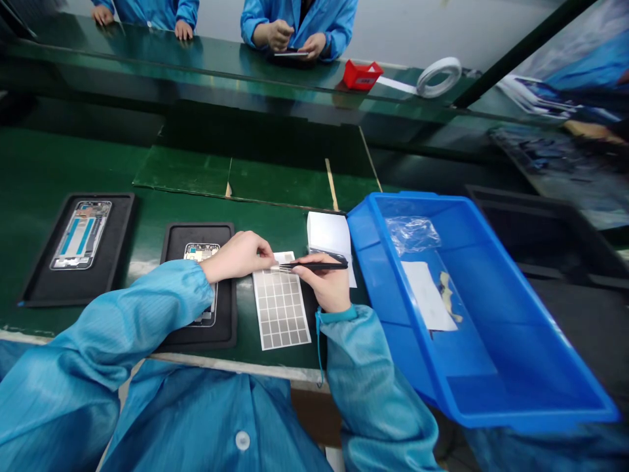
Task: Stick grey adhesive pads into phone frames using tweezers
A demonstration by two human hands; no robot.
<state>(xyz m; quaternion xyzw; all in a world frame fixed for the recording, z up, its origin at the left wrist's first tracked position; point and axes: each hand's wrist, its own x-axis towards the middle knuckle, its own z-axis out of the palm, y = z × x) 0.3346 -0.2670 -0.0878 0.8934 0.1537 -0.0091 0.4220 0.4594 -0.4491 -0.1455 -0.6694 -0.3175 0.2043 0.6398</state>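
Observation:
My right hand is closed around black tweezers that lie level, tips pointing left over the top edge of a white sheet of small grey square pads. My left hand reaches across from the left, fingers pinched together at the sheet's top edge, right by the tweezer tips. Under my left forearm a black tray holds a phone frame, partly hidden by the sleeve.
A second black tray with a phone frame lies at the left. A white card sits behind my right hand. A blue bin with a plastic bag and paper stands at the right. Across the bench, other people's hands, a red box and a tape roll.

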